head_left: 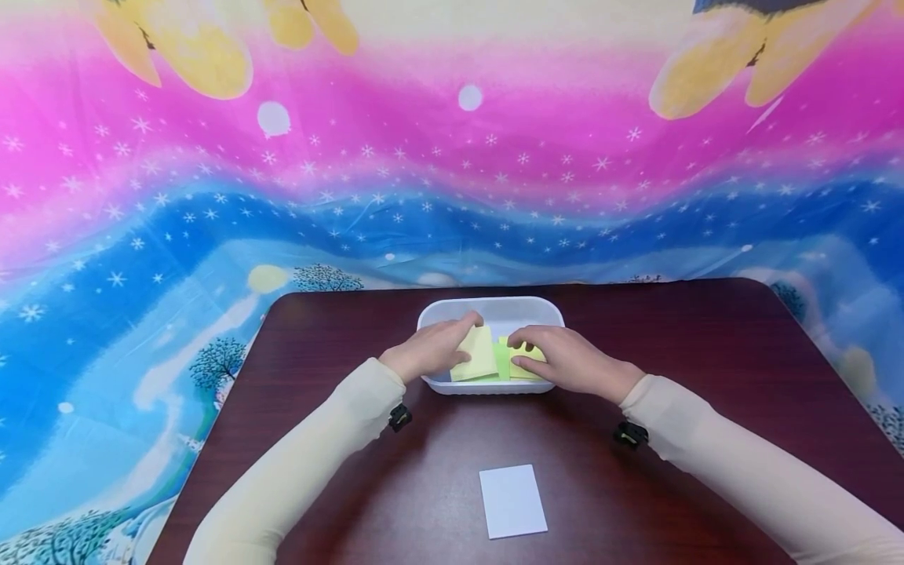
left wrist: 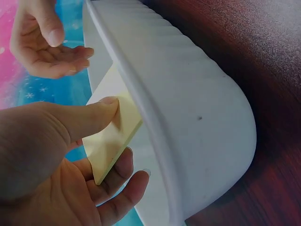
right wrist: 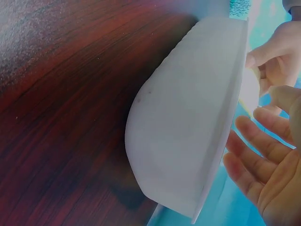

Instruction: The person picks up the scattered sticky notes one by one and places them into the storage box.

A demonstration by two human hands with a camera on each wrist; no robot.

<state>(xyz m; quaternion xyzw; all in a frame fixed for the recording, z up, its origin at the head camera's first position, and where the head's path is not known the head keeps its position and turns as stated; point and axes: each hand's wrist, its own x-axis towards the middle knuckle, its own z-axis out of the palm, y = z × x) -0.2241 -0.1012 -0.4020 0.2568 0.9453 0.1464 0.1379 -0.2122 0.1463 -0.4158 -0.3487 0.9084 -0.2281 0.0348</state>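
Observation:
My left hand [head_left: 429,349] pinches a pale yellow pad of sticky notes [head_left: 479,359] between thumb and fingers. In the left wrist view the pad [left wrist: 106,146] is tilted, its far part behind the rim of the white plastic tub [left wrist: 188,108]. Over the right side of the tub hangs my right hand [head_left: 575,361], its fingers loosely bent and nothing held in the right wrist view. Just by those fingertips, inside the tub, lie another yellow pad [head_left: 524,367] and a light green pad [head_left: 502,362].
Nearer to me on the dark wooden table [head_left: 339,502] lies a flat white square pad [head_left: 513,502]. A colourful printed cloth [head_left: 452,180] hangs behind the table's far edge. Small black devices [head_left: 630,434] are strapped at both wrists.

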